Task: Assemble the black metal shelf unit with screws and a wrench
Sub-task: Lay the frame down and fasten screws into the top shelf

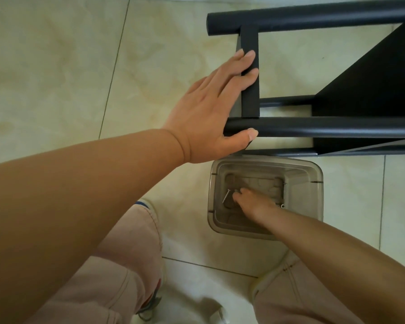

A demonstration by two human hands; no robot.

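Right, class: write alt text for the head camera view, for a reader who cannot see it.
A person's left hand rests flat on the end of a black metal shelf frame lying on a tiled floor, while the right hand reaches into a clear plastic tub beside it, where a screw lies.

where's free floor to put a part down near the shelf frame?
Bare tile lies left of the shelf frame and the left hand resting on it. Another bare strip runs right of the plastic bin, below the frame. Crowded: the bin itself, where the right hand reaches beside a screw, and the floor near the knees.
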